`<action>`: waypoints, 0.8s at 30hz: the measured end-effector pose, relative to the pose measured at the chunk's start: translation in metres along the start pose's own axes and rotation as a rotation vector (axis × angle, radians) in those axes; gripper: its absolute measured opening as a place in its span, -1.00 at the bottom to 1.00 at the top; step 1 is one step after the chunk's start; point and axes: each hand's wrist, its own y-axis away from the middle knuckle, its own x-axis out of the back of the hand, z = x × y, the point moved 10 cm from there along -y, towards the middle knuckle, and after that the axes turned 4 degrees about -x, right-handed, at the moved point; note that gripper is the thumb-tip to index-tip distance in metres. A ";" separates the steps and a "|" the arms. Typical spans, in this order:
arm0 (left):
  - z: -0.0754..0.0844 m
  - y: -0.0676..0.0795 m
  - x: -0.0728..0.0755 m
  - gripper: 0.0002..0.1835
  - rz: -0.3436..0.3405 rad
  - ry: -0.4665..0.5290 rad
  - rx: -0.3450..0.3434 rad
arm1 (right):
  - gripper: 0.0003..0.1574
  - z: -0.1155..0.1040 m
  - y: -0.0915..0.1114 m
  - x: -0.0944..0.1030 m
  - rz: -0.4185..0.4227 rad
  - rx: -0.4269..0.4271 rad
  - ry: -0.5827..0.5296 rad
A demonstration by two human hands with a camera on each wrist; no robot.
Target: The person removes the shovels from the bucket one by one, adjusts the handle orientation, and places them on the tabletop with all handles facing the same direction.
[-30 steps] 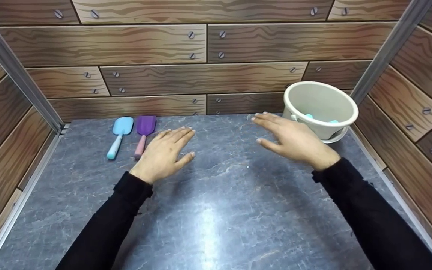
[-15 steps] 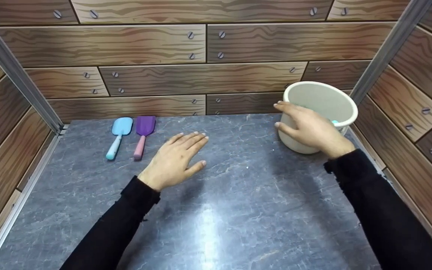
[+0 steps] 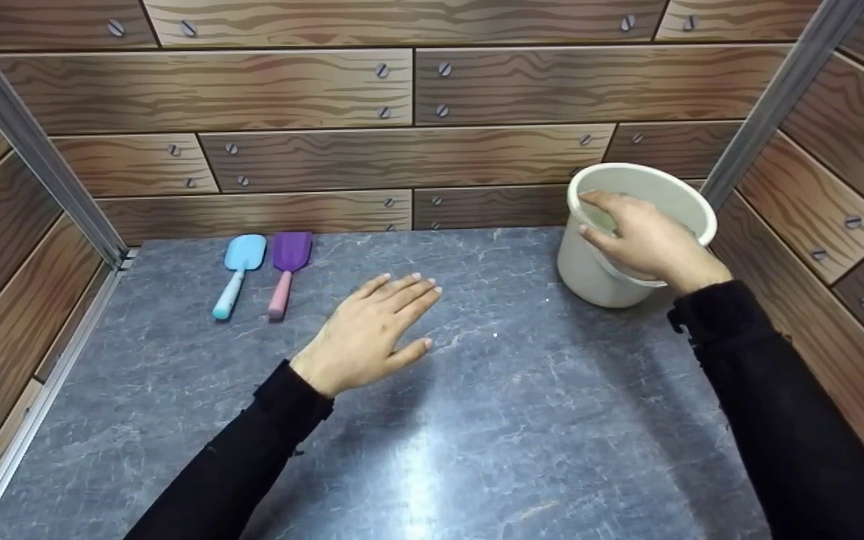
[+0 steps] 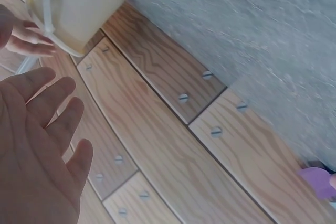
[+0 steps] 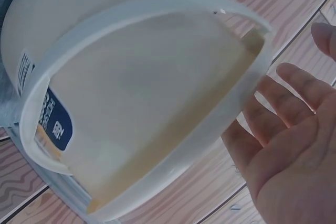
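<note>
My left hand (image 3: pixel 368 330) hovers over the grey marbled table, palm down, fingers straight and holding nothing. At the right rear stands a cream bucket (image 3: pixel 593 262). My right hand (image 3: pixel 649 236) hangs over the near side of its mouth, fingers loosely bent, and hides part of the rim. In the right wrist view, the fingers of that hand (image 5: pixel 294 140) lie close along the bucket's rim (image 5: pixel 184 158), and nothing is held. The white carrying handle (image 5: pixel 118 22) arches across the bucket's side. A light-blue toy shovel (image 3: pixel 244 253) and a purple one with a pink handle (image 3: pixel 292 251) lie at the left rear.
Wood-patterned panels (image 3: pixel 304 90) wall the table at the back and both sides, with grey metal posts (image 3: pixel 769 97) in the corners. The bucket stands near the right wall. A blue label (image 5: pixel 59 121) is on its side.
My right hand has moved right, from beside the bucket to over its mouth, covering turquoise pieces seen inside earlier. My left hand has drifted right and nearer, away from the shovels.
</note>
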 end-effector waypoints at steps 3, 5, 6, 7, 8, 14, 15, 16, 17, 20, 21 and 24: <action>0.006 -0.001 -0.001 -0.22 -0.002 0.002 -0.013 | -0.20 0.007 -0.004 0.003 -0.009 -0.009 0.003; 0.009 -0.001 -0.002 -0.23 0.022 0.011 -0.031 | -0.20 0.013 -0.006 0.004 -0.020 -0.025 0.005; 0.010 -0.001 -0.002 -0.22 0.033 0.020 -0.038 | -0.20 0.017 -0.008 0.004 -0.029 -0.039 0.007; 0.011 -0.001 -0.003 -0.22 0.045 0.026 -0.047 | -0.19 0.020 -0.009 0.004 -0.038 -0.050 0.007; 0.006 -0.003 -0.016 -0.19 0.069 0.032 -0.069 | -0.19 0.024 -0.011 0.004 -0.050 -0.065 0.007; 0.018 -0.003 -0.016 -0.19 0.073 0.000 -0.105 | -0.19 0.041 -0.019 -0.001 -0.118 -0.123 0.011; 0.027 -0.002 -0.003 -0.22 0.047 -0.015 -0.093 | -0.20 0.043 -0.020 -0.002 -0.127 -0.125 0.014; 0.029 -0.002 -0.003 -0.22 0.028 -0.031 -0.090 | -0.21 0.045 -0.021 -0.002 -0.136 -0.124 0.014; 0.031 -0.003 -0.002 -0.22 0.017 -0.045 -0.090 | -0.22 0.045 -0.022 -0.003 -0.146 -0.121 0.012; 0.035 -0.004 -0.003 -0.21 -0.021 -0.055 -0.081 | -0.24 0.048 -0.024 -0.006 -0.184 -0.111 -0.003; 0.036 -0.004 -0.002 -0.21 -0.026 -0.056 -0.082 | -0.25 0.049 -0.025 -0.007 -0.198 -0.105 -0.011; 0.038 -0.004 -0.003 -0.20 -0.031 -0.049 -0.083 | -0.28 0.050 -0.027 -0.012 -0.250 -0.084 -0.027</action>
